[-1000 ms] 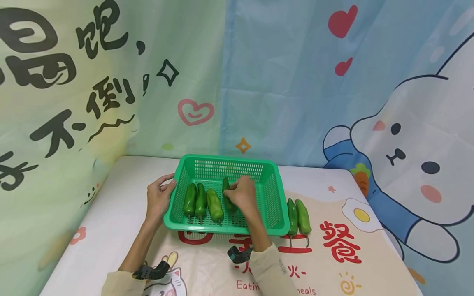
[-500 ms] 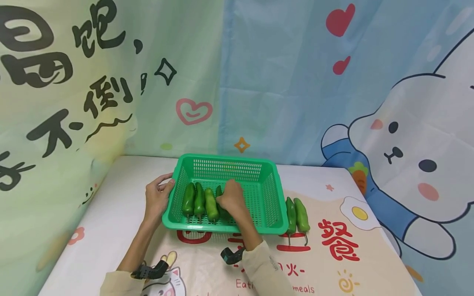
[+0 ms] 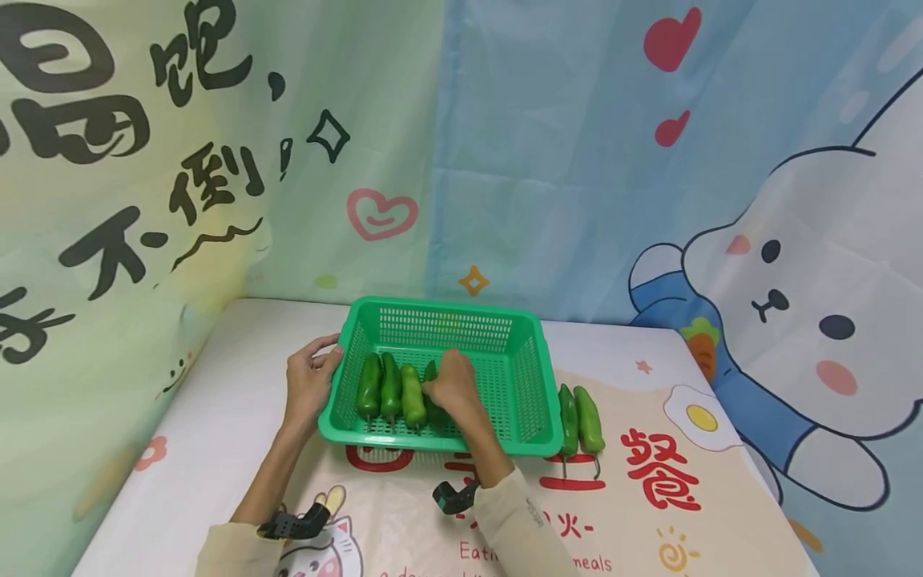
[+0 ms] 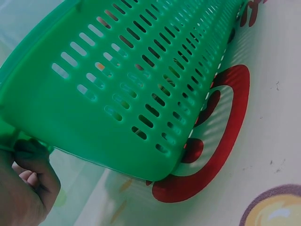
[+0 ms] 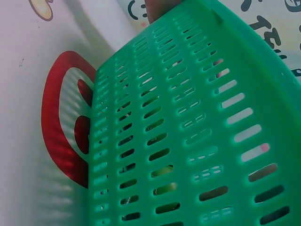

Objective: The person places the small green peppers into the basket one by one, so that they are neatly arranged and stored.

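Note:
A green plastic basket sits on the table. My left hand grips its left rim; in the left wrist view the curled fingers show at the basket's edge. Inside, three green peppers lie side by side at the left, stems toward me. Right of them, my right hand reaches in and holds a fourth, darker green pepper, mostly covered by the hand. The basket wall hides that hand in the right wrist view.
Two more green peppers lie on the printed table mat, close outside the basket's right wall. A printed cloth hangs behind the table, and another stretch of it stands at the left.
My right hand has moved left inside the basket, bringing its pepper beside the row of three, and has stayed there since the half-second mark. The left hand keeps its place on the rim.

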### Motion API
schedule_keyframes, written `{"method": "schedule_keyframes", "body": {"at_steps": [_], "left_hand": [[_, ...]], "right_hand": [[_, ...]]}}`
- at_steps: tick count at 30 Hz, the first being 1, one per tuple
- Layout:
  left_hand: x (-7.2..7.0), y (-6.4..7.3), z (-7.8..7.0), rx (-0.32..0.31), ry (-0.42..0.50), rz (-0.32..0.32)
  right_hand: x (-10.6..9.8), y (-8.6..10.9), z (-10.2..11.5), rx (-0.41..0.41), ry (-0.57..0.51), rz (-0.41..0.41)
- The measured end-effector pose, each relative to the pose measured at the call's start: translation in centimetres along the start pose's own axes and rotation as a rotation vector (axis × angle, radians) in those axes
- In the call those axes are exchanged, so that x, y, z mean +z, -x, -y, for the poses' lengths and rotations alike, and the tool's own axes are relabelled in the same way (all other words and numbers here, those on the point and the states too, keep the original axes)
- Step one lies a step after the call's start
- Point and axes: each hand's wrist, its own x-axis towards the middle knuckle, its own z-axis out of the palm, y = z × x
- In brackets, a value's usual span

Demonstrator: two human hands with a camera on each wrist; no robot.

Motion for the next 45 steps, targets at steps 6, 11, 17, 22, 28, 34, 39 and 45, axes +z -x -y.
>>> {"method": "schedule_keyframes", "body": {"at_steps": [6, 11, 17, 22, 28, 34, 39, 45], "left_hand": [[0.2, 0.1, 0.1, 0.003, 0.012, 0.002], [0.3, -0.1, 0.0, 0.007, 0.003, 0.003], [0.3, -0.2, -0.2, 0.010, 0.003, -0.002], [0.3, -0.3, -0.2, 0.013, 0.010, 0.003], [0.3, -0.3, -0.2, 0.012, -0.009, 0.001], [0.2, 0.0, -0.1, 0.000, -0.007, -0.001], [0.3, 0.0, -0.1, -0.002, -0.002, -0.002], [0.1, 0.1, -0.1, -0.004, 0.000, -0.006]], "right_hand": [[-2.2, 2.6, 2.3, 0.055, -0.002, -0.018], [-4.5, 4.7, 4.2, 0.054, -0.016, -0.027], [-3.2, 3.2, 1.5, -0.006, -0.031, -0.082], [-5.4, 5.2, 3.2, 0.002, -0.046, -0.091], [-7.9, 6.9, 4.2, -0.015, -0.001, -0.147], [-9.8, 7.6, 3.7, 0.006, -0.107, -0.129], [-11.6, 8.1, 2.8, 0.017, -0.164, -0.135], [-13.8, 8.7, 1.9, 0.041, -0.169, -0.142]]}}
